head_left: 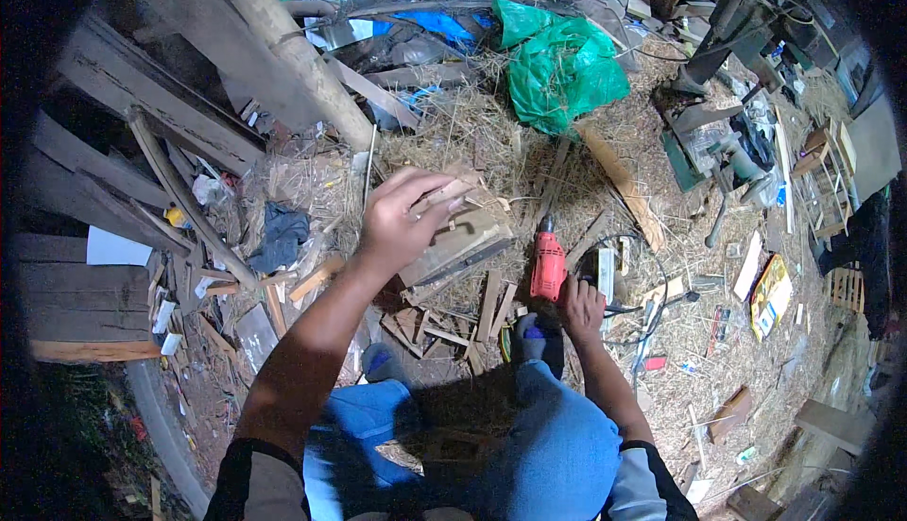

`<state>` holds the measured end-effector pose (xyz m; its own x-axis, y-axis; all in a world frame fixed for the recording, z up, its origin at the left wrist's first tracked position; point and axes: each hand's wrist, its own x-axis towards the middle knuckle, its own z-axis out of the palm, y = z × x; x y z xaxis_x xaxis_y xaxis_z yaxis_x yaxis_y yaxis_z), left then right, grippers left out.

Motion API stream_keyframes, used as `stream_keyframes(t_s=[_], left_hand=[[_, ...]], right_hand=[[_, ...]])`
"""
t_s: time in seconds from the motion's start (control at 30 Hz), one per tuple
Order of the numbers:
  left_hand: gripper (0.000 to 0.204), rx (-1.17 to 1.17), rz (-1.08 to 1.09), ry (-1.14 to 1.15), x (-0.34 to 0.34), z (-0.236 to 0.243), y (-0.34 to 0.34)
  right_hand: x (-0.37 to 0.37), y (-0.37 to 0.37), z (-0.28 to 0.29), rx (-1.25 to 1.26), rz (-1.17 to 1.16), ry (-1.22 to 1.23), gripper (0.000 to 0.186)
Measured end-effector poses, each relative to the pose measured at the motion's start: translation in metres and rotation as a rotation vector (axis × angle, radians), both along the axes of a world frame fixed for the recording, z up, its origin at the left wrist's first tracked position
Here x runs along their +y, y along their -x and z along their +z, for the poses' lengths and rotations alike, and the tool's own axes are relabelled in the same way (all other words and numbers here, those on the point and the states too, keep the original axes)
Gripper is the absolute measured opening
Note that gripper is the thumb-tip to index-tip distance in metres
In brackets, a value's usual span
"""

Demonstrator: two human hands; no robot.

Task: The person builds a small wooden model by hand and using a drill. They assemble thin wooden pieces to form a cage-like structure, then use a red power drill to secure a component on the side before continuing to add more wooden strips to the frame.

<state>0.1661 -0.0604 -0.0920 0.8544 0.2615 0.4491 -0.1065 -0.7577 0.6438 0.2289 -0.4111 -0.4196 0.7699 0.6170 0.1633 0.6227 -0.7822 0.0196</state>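
My right hand (582,307) is wrapped round the handle of a red power drill (547,268). The drill's dark chuck points away from me, and its body is low over the straw-covered ground. My left hand (404,217) is closed in a pinch on what looks like a small piece of wood (450,192); the fingers partly cover it. Just below and right of that hand lies a pale wooden block (463,242) with a recess in its top, and a dark strip runs along its near side.
Wood offcuts (413,325) lie scattered near my feet. A black cord (661,287) curls right of the drill. Farther off are a green plastic bag (564,72) and a bench vise (723,148). A wooden pole (307,63) and planks (156,101) lean at the left.
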Motion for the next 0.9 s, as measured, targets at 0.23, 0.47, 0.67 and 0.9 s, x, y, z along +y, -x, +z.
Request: stream_keyframes(t_s=[0.23,0.47,0.67,0.9], left_hand=[[0.031,-0.088,-0.175,-0.051,-0.011,0.052,0.021],[0.032,-0.196,-0.072,0.015,-0.019,0.102,0.067],[0.030,-0.252,0.040,0.115,-0.028,0.136,0.106],[0.036,-0.345,0.085,-0.026,-0.052,0.175,0.154]], right_hand=[[-0.007,-0.010,0.020,0.114,0.036,-0.007,0.050],[0.062,-0.043,0.278,0.446,0.191,-0.588,0.042],[0.070,-0.010,0.480,0.302,0.400,-0.885,0.029],[0.094,0.068,0.560,0.259,0.663,-0.708,0.031]])
